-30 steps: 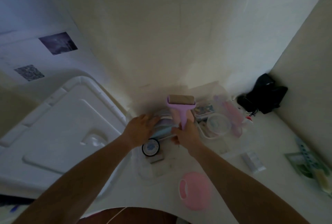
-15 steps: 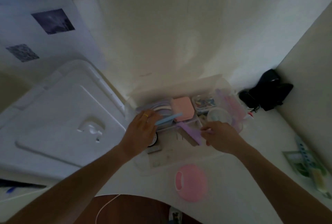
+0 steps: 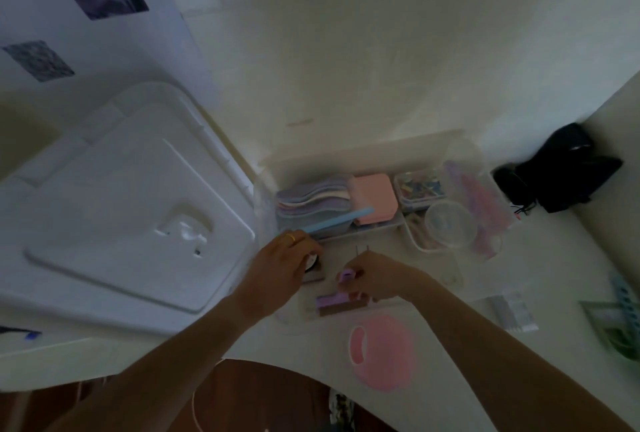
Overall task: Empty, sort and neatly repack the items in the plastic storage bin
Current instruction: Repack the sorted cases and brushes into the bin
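**Lint roller down at the near edge of the bin**

Since half a second ago my right hand [image 3: 377, 279] has drawn the purple lint roller [image 3: 337, 298] back toward me, so its head now lies crosswise at the bin's 6 o'clock edge instead of slanting in the middle. My left hand [image 3: 277, 265] has barely shifted.

Nearest me, at 5 o'clock on the table, lies the pink round lid [image 3: 381, 352], apart from everything. Just beyond it is the roller: my right fingers are curled round the handle stub, pinching it, the head resting below them. It feels like light, stiff plastic; I judge the sticky roll will grab at loose paper, so the handle is the place to hold, never the roll.

At 9 o'clock from the roller my left hand rests over a small round tin [image 3: 313, 263]; the fingers look curled, though I cannot tell if they truly grip it. A pale blue stick [image 3: 341, 220] pokes out past the knuckles toward 1 o'clock.

Farther in, the clear plastic storage bin [image 3: 460, 151] holds stacked pastel pads [image 3: 311, 201], a pink case [image 3: 374, 196], and at 2 o'clock a clear round tub [image 3: 448, 223]. The big white lid [image 3: 114, 210] sits at 9 o'clock.
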